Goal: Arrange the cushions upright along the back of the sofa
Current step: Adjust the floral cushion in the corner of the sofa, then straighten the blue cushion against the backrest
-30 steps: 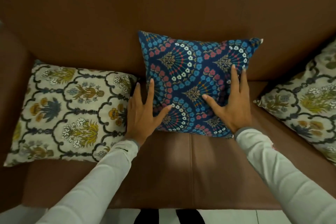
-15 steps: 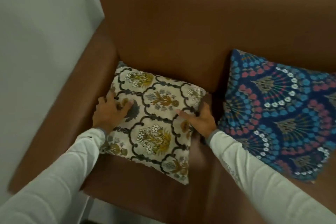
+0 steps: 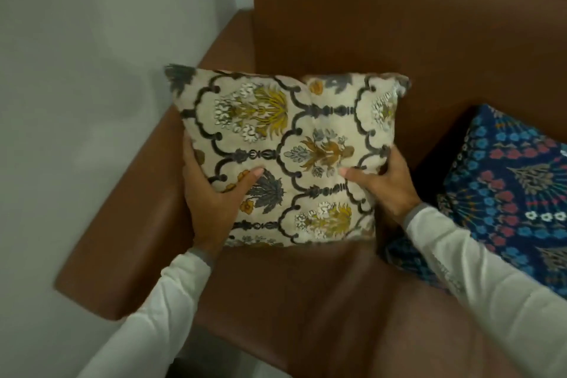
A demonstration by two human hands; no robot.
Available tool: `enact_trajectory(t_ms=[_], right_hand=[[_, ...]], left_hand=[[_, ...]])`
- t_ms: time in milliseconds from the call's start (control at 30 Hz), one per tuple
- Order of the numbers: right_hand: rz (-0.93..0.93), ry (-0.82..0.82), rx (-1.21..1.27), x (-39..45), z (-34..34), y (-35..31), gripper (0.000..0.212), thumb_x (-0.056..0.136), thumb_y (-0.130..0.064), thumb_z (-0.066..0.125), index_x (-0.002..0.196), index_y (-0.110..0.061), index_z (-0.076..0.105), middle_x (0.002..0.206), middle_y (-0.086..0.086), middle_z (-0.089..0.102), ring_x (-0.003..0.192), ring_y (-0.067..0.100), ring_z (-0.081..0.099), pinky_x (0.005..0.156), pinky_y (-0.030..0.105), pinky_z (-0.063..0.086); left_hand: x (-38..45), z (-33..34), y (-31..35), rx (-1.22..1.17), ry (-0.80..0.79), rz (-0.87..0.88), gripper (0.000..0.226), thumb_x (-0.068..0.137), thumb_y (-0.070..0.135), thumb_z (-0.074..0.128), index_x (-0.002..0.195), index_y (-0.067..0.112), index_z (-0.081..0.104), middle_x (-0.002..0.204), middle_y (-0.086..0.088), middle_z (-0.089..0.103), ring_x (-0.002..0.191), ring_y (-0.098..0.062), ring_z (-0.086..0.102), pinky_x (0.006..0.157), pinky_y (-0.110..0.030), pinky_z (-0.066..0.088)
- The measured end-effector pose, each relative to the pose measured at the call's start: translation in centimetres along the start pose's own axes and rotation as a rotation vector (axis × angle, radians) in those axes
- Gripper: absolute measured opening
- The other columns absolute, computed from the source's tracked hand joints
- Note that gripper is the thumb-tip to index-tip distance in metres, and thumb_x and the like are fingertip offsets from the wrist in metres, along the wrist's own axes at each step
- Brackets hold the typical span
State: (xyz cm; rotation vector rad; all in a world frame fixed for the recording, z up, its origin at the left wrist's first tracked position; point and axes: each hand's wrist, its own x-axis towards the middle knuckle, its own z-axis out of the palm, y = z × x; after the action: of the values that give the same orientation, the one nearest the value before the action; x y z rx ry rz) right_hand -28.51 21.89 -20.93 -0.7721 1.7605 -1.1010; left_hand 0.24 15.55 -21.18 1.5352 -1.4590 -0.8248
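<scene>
The brown leather sofa seat (image 3: 306, 301) lies bare in front of the cream floral-patterned cushion (image 3: 288, 159), giving open passage there. To its left the brown leather armrest (image 3: 138, 224) stands close against that cushion, with the grey wall (image 3: 92, 70) just beyond, so that side is tight. On the right the dark blue patterned cushion (image 3: 515, 193) sits near, leaving only a narrow gap, and the brown leather backrest (image 3: 399, 24) closes off the rear.
</scene>
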Motion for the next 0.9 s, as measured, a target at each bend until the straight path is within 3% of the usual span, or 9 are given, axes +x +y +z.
enact_trajectory(t_ms=[67, 133, 200, 267, 367, 467, 667, 800, 900], right_hand=[[-0.124, -0.093, -0.086, 2.5, 1.0, -3.0, 0.099, 0.075, -0.017, 0.101, 0.159, -0.019, 0.049, 0.146, -0.002, 0.07, 0.13, 0.011, 0.071, 0.114, 0.045, 0.057], [-0.213, -0.198, -0.223, 4.2, 2.7, -5.2, 0.108, 0.079, -0.027, 0.099, 0.168, -0.027, 0.037, 0.145, -0.016, 0.066, 0.126, -0.009, 0.065, 0.114, 0.026, 0.052], [-0.258, -0.232, -0.307, 5.2, 4.7, -6.1, 0.111, 0.086, -0.028, 0.094, 0.174, -0.027, 0.024, 0.15, -0.012, 0.063, 0.127, -0.007, 0.064, 0.113, 0.016, 0.048], [-0.287, -0.206, -0.36, 5.4, 6.4, -6.3, 0.113, 0.09, -0.033, 0.09, 0.176, -0.025, 0.016, 0.164, 0.001, 0.054, 0.147, 0.02, 0.057, 0.125, 0.036, 0.043], [-0.281, -0.164, -0.413, 5.2, 6.5, -4.9, 0.12, 0.087, -0.059, 0.077, 0.177, -0.028, 0.004, 0.176, 0.009, 0.038, 0.162, 0.033, 0.038, 0.13, 0.056, 0.036], [-0.296, -0.112, -0.578, 3.1, 3.9, -4.6, 0.113, 0.096, -0.061, 0.071, 0.177, -0.029, -0.001, 0.183, 0.015, 0.02, 0.169, 0.036, 0.02, 0.133, 0.056, 0.028], [-0.418, 0.286, -0.766, -3.2, -7.8, -2.8, 0.09, 0.104, -0.046, 0.07, 0.174, -0.014, 0.024, 0.177, 0.029, 0.028, 0.165, 0.045, 0.029, 0.129, 0.058, 0.034], [-0.33, 0.63, -0.736, -7.0, -19.8, -0.4, 0.084, 0.103, -0.045, 0.072, 0.169, -0.007, 0.037, 0.174, 0.032, 0.032, 0.16, 0.051, 0.034, 0.126, 0.064, 0.034], [-0.147, 0.798, -0.697, -9.8, -28.1, 2.6, 0.1, 0.097, -0.061, 0.071, 0.171, -0.007, 0.031, 0.175, 0.03, 0.03, 0.162, 0.049, 0.031, 0.129, 0.061, 0.032]], left_hand=[[-0.2, -1.3, 0.5, 0.064, 0.107, 0.002, 0.13, 0.07, 0.051, 0.097, 0.17, 0.013, 0.022, 0.162, 0.003, 0.04, 0.147, -0.002, 0.038, 0.122, -0.013, 0.029], [-0.4, -2.1, 1.1, 0.146, 0.154, -0.081, 0.133, 0.071, 0.056, 0.091, 0.172, 0.014, 0.015, 0.156, -0.002, 0.038, 0.134, 0.003, 0.033, 0.11, 0.0, 0.021], [-0.7, -2.2, 1.0, 0.223, 0.151, -0.178, 0.135, 0.075, 0.055, 0.09, 0.173, 0.017, 0.006, 0.155, -0.017, 0.04, 0.134, -0.014, 0.043, 0.106, -0.018, 0.03], [-0.5, -2.1, 0.8, 0.311, 0.175, -0.178, 0.136, 0.076, 0.062, 0.087, 0.173, 0.016, 0.003, 0.149, -0.026, 0.041, 0.134, -0.039, 0.05, 0.108, -0.04, 0.042], [-0.3, -1.8, 0.8, 0.521, 0.208, -0.01, 0.124, 0.088, 0.063, 0.079, 0.171, 0.005, 0.008, 0.161, -0.036, 0.033, 0.145, -0.052, 0.041, 0.116, -0.062, 0.041], [-0.9, -0.9, 2.8, 0.697, 0.185, 0.241, 0.099, 0.1, 0.048, 0.072, 0.168, 0.0, 0.018, 0.166, -0.045, 0.018, 0.156, -0.059, 0.024, 0.122, -0.066, 0.028], [-5.0, 7.6, 10.2, 0.567, -0.149, 0.398, 0.092, 0.101, 0.055, 0.059, 0.17, 0.008, 0.02, 0.171, -0.033, 0.024, 0.158, -0.05, 0.026, 0.125, -0.062, 0.027], [-9.7, 16.5, 14.8, 0.232, -0.584, 0.103, 0.106, 0.091, 0.068, 0.07, 0.171, 0.018, 0.022, 0.173, -0.014, 0.027, 0.158, -0.033, 0.033, 0.124, -0.048, 0.036], [-13.3, 22.3, 17.0, 0.123, -0.787, -0.112, 0.122, 0.076, 0.071, 0.076, 0.171, 0.02, 0.019, 0.174, -0.008, 0.027, 0.158, -0.028, 0.034, 0.125, -0.044, 0.036]])
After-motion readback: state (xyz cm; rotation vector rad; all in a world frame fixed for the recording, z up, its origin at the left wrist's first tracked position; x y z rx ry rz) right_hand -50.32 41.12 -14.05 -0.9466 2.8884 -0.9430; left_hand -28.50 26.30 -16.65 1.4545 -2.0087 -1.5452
